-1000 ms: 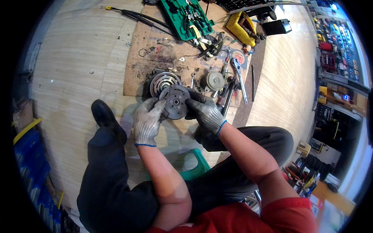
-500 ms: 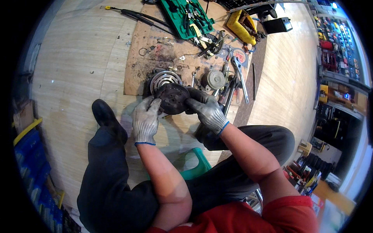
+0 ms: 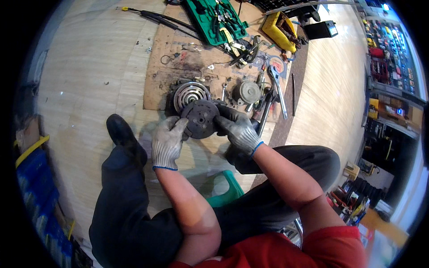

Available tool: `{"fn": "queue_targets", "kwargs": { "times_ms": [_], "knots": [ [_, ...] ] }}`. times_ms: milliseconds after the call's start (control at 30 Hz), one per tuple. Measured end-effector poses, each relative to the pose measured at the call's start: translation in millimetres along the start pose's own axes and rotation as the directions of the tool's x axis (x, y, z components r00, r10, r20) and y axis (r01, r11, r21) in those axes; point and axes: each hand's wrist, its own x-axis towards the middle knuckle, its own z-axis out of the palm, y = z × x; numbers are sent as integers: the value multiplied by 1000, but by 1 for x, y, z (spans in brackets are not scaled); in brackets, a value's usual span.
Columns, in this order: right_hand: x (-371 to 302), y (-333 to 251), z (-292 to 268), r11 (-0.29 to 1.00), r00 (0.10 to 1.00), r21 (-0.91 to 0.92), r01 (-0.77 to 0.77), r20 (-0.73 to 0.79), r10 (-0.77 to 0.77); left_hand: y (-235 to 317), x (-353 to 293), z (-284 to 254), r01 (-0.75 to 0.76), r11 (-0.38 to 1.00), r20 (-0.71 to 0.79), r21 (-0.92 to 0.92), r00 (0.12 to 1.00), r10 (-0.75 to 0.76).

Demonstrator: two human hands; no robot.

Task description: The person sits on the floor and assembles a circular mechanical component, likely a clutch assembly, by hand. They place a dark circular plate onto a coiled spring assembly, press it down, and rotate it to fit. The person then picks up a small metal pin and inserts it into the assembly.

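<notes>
Both my gloved hands hold a dark metal disc (image 3: 200,121) with small holes and a round centre, tilted so its flat face shows. My left hand (image 3: 169,138) pinches its left edge between thumb and fingers. Its right edge is gripped by my right hand (image 3: 237,128), whose fingers go partly behind it. Just beyond the disc, a round ringed metal part (image 3: 191,95) with concentric grooves rests on the cardboard sheet (image 3: 156,91). The disc covers part of its near edge.
A grey metal cylinder (image 3: 249,92), a small wrench (image 3: 224,91) and a large adjustable wrench (image 3: 278,91) lie to the right. Farther back are a green tool case (image 3: 206,23) and a yellow container (image 3: 277,33). A green stool (image 3: 228,190) stands between my legs.
The disc has come slightly nearer to me and tilted its face upward. More of the ringed part now shows behind it. Both hands keep their grip.
</notes>
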Motion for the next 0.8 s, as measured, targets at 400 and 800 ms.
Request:
{"fn": "queue_targets", "kwargs": {
  "times_ms": [400,800],
  "knots": [
    [-2,23,12,979,978,9,-203,46,202,-12,-6,-5,-210,946,5,249,977,215],
    [1,12,29,994,997,-93,-57,50,61,-25,-4,-30,-256,936,-231,-242,952,201]
  ]
}}
